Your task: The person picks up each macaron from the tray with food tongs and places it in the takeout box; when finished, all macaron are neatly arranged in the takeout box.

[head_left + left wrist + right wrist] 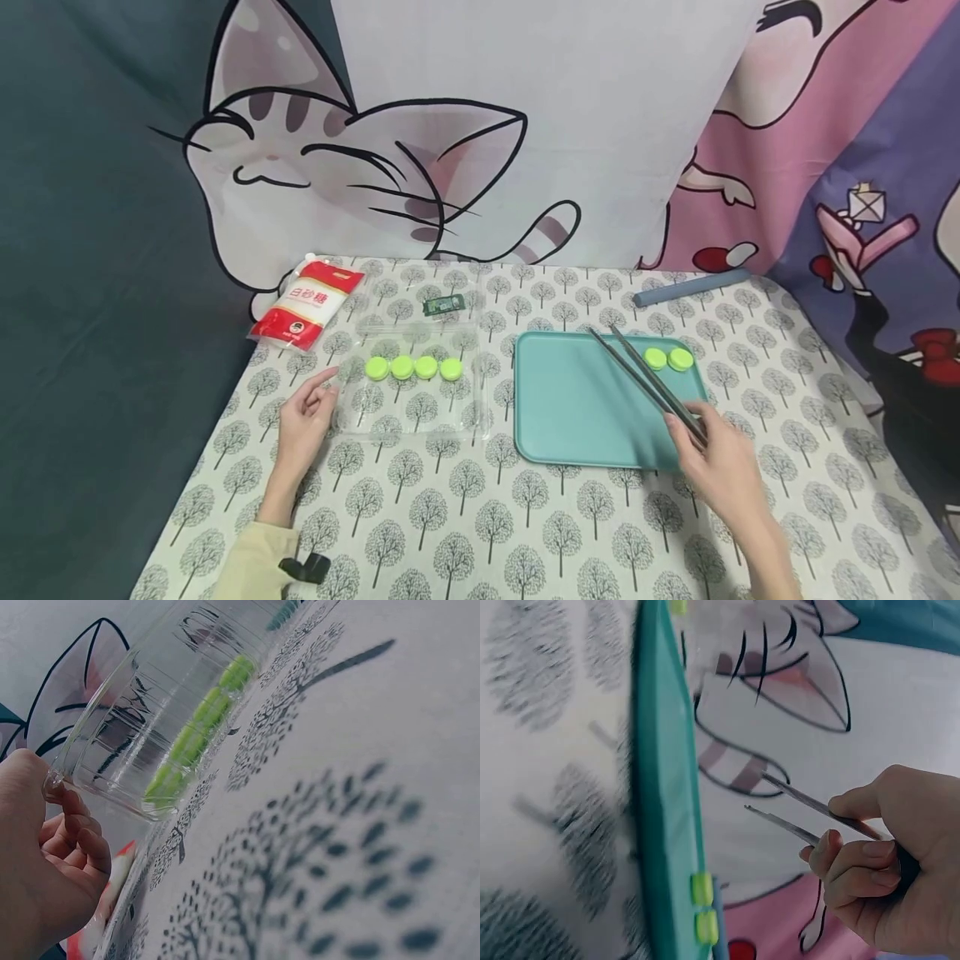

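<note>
At the left side of a clear plastic box (405, 394), my left hand (306, 421) pinches the rim between thumb and curled forefinger. Several round lime-green caps (402, 367) stand in a row inside the box. My right hand (722, 467) grips a pair of long metal tweezers (679, 410) over the teal tray (566, 417). Their tips stand apart with nothing between them, and the right wrist view shows them raised above the tray. Two more green caps (680, 359) sit close together at the tray's back right corner.
The box's clear lid (390, 292) lies folded back behind it, a small green label (444, 305) on it. A red-and-white sugar bag (307, 304) lies at the back left. A grey-blue rod (692, 287) rests behind the tray. Printed curtains hang beyond the table.
</note>
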The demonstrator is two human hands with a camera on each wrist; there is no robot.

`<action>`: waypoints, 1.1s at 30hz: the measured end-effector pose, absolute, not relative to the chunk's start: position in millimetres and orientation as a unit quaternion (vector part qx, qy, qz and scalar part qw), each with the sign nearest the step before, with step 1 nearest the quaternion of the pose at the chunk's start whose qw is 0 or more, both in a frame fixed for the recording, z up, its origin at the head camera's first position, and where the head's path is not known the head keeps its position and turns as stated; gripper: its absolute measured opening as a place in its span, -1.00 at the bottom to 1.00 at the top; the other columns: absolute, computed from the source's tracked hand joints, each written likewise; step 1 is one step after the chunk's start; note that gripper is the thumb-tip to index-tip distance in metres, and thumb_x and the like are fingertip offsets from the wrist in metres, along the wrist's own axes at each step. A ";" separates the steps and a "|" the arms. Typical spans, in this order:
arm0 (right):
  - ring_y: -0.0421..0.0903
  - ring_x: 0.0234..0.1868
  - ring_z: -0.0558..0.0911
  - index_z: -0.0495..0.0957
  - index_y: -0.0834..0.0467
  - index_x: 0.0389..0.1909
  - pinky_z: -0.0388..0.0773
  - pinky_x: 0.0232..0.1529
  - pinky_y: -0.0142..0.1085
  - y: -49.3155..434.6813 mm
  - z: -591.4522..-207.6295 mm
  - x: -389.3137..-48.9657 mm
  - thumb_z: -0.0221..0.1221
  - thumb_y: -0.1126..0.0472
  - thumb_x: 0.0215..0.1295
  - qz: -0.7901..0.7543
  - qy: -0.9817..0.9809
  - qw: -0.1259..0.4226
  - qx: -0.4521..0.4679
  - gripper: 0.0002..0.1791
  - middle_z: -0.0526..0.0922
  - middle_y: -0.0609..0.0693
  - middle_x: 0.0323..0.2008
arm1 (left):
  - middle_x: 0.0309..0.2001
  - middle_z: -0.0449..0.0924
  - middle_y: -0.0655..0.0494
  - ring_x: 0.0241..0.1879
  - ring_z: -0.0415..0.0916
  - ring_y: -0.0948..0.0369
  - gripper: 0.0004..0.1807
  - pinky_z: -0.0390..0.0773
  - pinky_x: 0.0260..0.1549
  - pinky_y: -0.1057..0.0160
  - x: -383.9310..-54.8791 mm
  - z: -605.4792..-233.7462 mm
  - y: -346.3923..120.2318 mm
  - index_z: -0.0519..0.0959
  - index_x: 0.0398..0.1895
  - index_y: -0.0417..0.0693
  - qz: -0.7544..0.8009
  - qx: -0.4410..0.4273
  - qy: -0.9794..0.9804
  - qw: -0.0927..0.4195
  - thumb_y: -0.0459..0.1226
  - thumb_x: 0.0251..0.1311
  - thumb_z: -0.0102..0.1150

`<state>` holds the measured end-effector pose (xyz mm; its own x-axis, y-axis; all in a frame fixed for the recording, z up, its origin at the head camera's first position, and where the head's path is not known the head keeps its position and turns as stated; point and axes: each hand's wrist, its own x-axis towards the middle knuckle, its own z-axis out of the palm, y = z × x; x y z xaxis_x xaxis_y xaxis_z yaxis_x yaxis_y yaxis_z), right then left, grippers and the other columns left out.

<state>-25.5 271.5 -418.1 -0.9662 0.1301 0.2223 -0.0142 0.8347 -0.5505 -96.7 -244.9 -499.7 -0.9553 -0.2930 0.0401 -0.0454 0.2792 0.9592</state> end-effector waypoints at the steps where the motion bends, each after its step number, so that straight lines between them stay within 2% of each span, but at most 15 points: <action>1: -0.24 -0.69 0.31 0.53 0.34 0.07 0.27 -0.68 -0.35 274.5 -420.0 -22.8 0.21 0.10 0.45 0.281 -0.950 0.129 -0.037 -0.61 0.46 -0.02 -0.63 | -0.57 0.39 0.31 -0.67 0.22 0.41 -0.62 0.27 -0.66 0.43 -96.8 -500.1 -245.1 0.56 0.28 -0.10 -0.590 0.107 -0.793 0.105 -0.28 0.44 0.13; 8: -0.19 -0.71 0.27 0.52 0.39 0.09 0.19 -0.65 -0.33 293.2 -430.6 -7.3 0.18 0.10 0.46 0.246 -0.955 0.141 -0.083 -0.58 0.38 -0.02 -0.69 | -0.57 0.38 0.31 -0.67 0.21 0.42 -0.62 0.25 -0.67 0.44 -97.5 -500.1 -245.6 0.55 0.28 -0.10 -0.590 0.103 -0.794 0.106 -0.28 0.44 0.13; 14: -0.14 -0.70 0.30 0.50 0.39 0.13 0.20 -0.65 -0.31 304.4 -434.7 1.5 0.14 0.06 0.48 0.236 -0.957 0.127 -0.114 -0.54 0.43 0.01 -0.67 | -0.58 0.37 0.32 -0.67 0.19 0.42 -0.61 0.24 -0.67 0.44 -96.0 -498.6 -245.1 0.54 0.30 -0.12 -0.591 0.106 -0.793 0.103 -0.29 0.45 0.12; 22: -0.15 -0.71 0.28 0.48 0.41 0.11 0.18 -0.65 -0.31 313.3 -438.7 2.5 0.13 0.08 0.49 0.230 -0.960 0.118 -0.110 -0.55 0.45 0.00 -0.66 | -0.58 0.38 0.30 -0.68 0.21 0.42 -0.61 0.24 -0.68 0.44 -94.8 -495.6 -243.8 0.54 0.29 -0.17 -0.593 0.102 -0.792 0.106 -0.29 0.45 0.13; 33: -0.09 -0.72 0.32 0.43 0.49 0.10 0.23 -0.73 -0.31 316.9 -442.7 -1.9 0.10 0.09 0.51 0.217 -0.966 0.094 -0.103 -0.51 0.43 0.03 -0.67 | -0.60 0.36 0.31 -0.68 0.19 0.41 -0.62 0.23 -0.67 0.43 -96.1 -499.4 -246.0 0.56 0.28 -0.10 -0.591 0.100 -0.793 0.110 -0.31 0.43 0.13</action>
<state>-1.9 316.9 -442.7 -0.9611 0.2402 0.1363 0.1588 0.8844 -0.4389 -96.1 -246.0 -499.4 -0.9557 -0.2888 0.0563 -0.0285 0.2812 0.9592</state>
